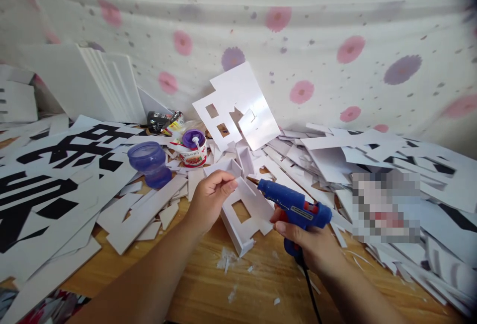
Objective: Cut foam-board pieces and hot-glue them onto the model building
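My left hand (212, 200) is closed in a pinch on a small white board strip (244, 188), partly hidden by the fingertips. My right hand (313, 244) grips a blue glue gun (292, 201) by its handle. The brass nozzle points left and is close to the strip; whether it touches cannot be made out. Below both hands lies a white foam board letter part (261, 210) with a square opening and upright side walls. A black cord (311, 289) runs down from the gun's handle.
Behind leans a white cut-out panel (257, 120). A purple cup (149, 162) and a printed paper tub (194, 155) stand to the left. White board offcuts cover both sides of the wooden table (201, 284), with black-lettered sheets (55, 180) at left. White boards (108, 85) lean against the curtained wall.
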`<state>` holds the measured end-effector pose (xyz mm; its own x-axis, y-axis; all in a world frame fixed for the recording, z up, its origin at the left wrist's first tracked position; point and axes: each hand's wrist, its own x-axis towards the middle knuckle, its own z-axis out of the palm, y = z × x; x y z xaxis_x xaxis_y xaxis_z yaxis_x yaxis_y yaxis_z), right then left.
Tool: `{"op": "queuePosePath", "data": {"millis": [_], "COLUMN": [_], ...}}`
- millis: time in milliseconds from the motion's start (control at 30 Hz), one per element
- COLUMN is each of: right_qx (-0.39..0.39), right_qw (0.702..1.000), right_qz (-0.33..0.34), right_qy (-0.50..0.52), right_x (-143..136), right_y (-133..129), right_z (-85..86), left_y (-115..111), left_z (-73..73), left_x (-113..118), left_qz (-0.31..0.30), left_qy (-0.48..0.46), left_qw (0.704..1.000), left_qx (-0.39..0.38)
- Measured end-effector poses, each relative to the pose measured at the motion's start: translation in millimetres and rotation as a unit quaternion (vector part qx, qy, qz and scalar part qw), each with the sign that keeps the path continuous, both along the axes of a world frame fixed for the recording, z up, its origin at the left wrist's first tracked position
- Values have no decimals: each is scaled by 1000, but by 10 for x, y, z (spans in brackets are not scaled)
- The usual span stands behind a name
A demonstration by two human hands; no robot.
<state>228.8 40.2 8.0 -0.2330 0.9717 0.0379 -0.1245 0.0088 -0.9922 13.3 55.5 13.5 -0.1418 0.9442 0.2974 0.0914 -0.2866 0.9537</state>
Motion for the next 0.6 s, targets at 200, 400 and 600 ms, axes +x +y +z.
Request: {"op": "queuePosePath", "data": {"millis": [200, 400, 600], "right_qx": [6, -4, -22], "right_qw": [1000, 999, 999], "right_qz": [11, 27, 23], "right_qy": [-22, -25, -22], "right_x": [7, 26, 27], "right_y": [1, 9, 0], "right_z": [32, 5, 27], "left_y": [2, 11, 10], "left_z": [-18, -10, -28], "left_x": [-7, 0, -7], "left_qz": [-12, -14, -25], "left_qy": [26, 30, 13], "left_qw": [999, 999, 999], "left_qx": [16, 38, 43]}}
